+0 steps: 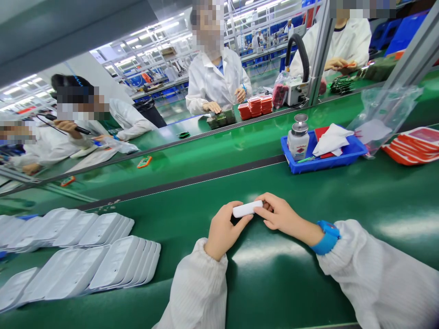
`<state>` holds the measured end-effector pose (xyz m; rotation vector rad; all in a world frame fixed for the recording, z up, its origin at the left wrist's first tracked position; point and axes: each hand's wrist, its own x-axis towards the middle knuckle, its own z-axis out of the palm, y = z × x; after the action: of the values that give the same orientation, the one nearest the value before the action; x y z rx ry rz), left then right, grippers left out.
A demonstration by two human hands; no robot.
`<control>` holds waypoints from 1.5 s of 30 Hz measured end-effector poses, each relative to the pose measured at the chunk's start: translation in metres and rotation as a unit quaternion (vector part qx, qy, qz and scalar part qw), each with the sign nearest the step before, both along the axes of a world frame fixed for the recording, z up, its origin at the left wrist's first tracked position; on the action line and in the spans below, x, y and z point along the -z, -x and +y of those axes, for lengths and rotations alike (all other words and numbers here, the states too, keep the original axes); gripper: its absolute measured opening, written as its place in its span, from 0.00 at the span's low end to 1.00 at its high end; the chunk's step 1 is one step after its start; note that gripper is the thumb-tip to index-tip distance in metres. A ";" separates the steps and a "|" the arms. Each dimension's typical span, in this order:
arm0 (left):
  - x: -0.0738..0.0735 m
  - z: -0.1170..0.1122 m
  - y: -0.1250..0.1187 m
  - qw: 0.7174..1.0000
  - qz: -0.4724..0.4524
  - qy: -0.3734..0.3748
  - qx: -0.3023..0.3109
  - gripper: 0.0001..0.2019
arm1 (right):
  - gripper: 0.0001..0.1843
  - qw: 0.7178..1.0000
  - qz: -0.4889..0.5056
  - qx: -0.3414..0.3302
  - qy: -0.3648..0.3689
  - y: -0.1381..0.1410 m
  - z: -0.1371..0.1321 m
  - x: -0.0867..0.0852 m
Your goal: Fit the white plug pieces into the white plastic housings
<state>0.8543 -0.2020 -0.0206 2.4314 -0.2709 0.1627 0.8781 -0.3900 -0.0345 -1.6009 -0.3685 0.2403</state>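
A small white rounded plastic case (247, 209) is held edge-on above the green bench (192, 201). My left hand (224, 228) grips its left end between thumb and fingers. The right end is pinched by my right hand (279, 212), whose wrist carries a blue strap (327, 236). Which face of the case is turned away from me cannot be seen. To the left lie two rows of overlapping white plastic shells (116, 265), apart from both hands.
A blue tray (322, 164) holds a pump bottle (298, 139) and white cloths (332, 139). Red-orange frames (413, 148) are stacked at right beside a clear bag (387, 114). Beyond the dark rail, the green conveyor carries an orange-edged circuit board (144, 161). Co-workers sit across it.
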 end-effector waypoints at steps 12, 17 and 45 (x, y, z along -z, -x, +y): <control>0.004 0.002 0.000 1.000 -0.025 0.005 0.000 0.12 | 0.07 0.998 -0.058 0.010 0.038 -0.001 0.000 0.004; 0.004 0.002 -0.001 0.996 -0.084 0.011 0.027 0.14 | 0.04 0.994 -0.098 0.015 0.050 -0.003 0.000 0.008; -0.008 -0.013 0.012 0.971 0.080 0.224 0.024 0.08 | 0.04 0.956 -0.279 0.013 0.087 0.002 0.000 0.008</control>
<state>0.8424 -0.2148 -0.0128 1.9734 -0.1948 0.0032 0.8762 -0.3902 -0.0424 -1.8328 -0.7770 -0.2157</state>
